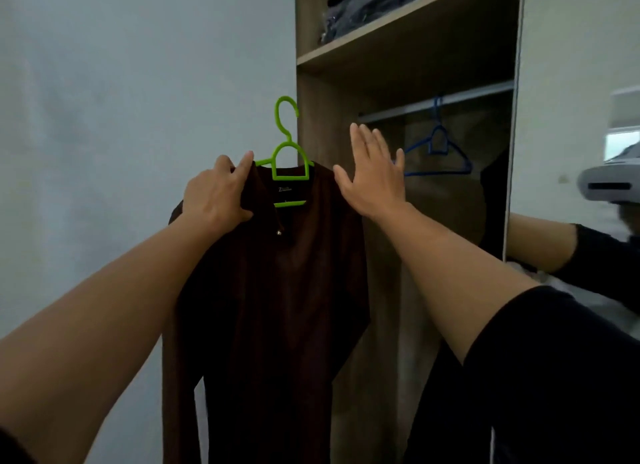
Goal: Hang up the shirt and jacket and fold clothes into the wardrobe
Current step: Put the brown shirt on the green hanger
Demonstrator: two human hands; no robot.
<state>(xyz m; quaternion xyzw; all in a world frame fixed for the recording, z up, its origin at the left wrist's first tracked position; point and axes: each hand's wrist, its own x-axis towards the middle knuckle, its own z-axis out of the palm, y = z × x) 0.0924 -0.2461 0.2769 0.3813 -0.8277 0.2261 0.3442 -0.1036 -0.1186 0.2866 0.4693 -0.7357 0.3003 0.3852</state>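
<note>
The left hand (216,195) is gripping the brown shirt (270,290) at its shoulder on the green hanger (288,148), while the right hand (372,173), fingers spread and empty, is hovering nearer the wardrobe rail (436,102) lying up and rightward

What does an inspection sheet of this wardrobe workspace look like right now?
Surface: nothing seen; wooden wardrobe stands open, metal rail inside.
Job's things: dark brown long-sleeved shirt on lime green plastic hanger, not yet on the rail.
Clutter: empty blue hanger on the rail; dark folded clothes on the top shelf.
Grippers: left hand grips the shirt's shoulder; right hand open, fingers spread, holding nothing.
Cables: nothing seen.
Surroundings: pale wall at left; mirrored door at right.
</note>
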